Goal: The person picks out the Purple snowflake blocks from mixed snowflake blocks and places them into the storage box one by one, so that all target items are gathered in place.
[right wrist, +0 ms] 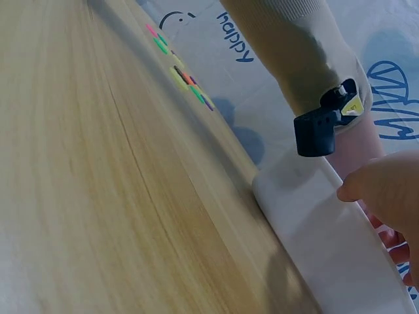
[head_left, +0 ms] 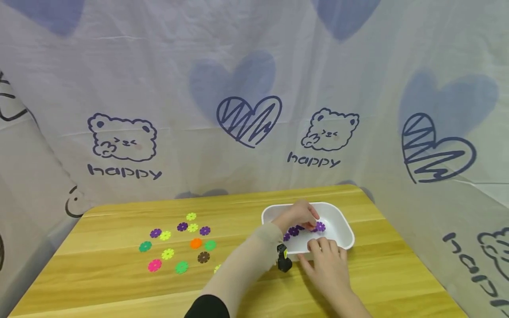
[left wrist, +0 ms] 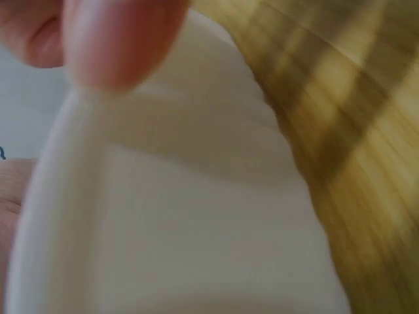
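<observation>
A: First entry, the principal item?
B: Purple notched discs (head_left: pixel 293 231), several, lying within a white tray (head_left: pixel 345 227), right of centre in the lower half of the frame; exact count hidden by fingers

A: Left hand?
B: Left hand (head_left: pixel 301 213), reaching over the tray, fingers bent down among the purple discs; whether one is pinched, cannot tell

A: Right hand?
B: Right hand (head_left: pixel 327 261), at the tray's near rim, thumb outside and fingers over the inside, gripping the edge; the right wrist view agrees

A: Worn items?
B: Beige sleeve (head_left: pixel 246 260) on the left arm, black band (head_left: pixel 208 307) at the bottom edge, small black device (head_left: pixel 284 260) at the wrist

A: Loose pieces?
B: Left of centre, lower half, scattered flat and apart: yellow discs (head_left: pixel 168 254), five, one partly behind the sleeve; three further purple discs; green discs (head_left: pixel 181 267), two; one each of teal disc (head_left: pixel 145 246), orange disc (head_left: pixel 196 243), brown disc (head_left: pixel 203 257) and pink disc (head_left: pixel 154 265)

A: Support and surround?
B: Wood-grain table (head_left: pixel 111 291) across the lower frame; behind it and at both sides, pale cloth (head_left: pixel 175 88) printed with blue hearts, bear faces and the word "happy"
</observation>
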Available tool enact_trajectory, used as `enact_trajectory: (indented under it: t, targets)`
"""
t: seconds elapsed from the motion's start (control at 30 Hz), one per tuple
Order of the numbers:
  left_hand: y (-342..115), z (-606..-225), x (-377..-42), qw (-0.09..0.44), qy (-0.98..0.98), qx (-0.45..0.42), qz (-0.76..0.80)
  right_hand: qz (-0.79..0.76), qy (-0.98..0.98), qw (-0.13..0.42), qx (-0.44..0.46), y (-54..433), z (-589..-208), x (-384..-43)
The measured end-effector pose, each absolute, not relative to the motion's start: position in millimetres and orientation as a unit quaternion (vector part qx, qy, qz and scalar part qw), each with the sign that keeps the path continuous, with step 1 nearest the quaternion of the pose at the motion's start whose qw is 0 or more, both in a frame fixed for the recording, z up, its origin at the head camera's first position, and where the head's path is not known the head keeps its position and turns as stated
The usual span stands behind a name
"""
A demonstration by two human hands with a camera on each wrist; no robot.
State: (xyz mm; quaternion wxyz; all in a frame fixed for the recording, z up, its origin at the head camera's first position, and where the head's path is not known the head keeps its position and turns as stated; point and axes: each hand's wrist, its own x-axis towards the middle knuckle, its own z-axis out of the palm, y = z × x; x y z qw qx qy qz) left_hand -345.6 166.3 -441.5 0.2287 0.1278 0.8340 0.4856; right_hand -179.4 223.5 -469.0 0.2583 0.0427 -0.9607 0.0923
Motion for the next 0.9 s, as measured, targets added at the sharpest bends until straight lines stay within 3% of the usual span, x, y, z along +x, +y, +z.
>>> enact_trajectory:
  t: [0.47, 0.9]
  targets:
    - [157.6, -434.0, -340.5, 0.246, 0.846, 0.166, 0.442, 0.099, -0.96, 0.258, 0.045, 222.8, -469.0, -178.4]
    - [116.1, -412.6, -341.1, 0.276, 0.821, 0.236, 0.44, 0.106, -0.956, 0.267, 0.052, 222.2, -468.4, -177.2]
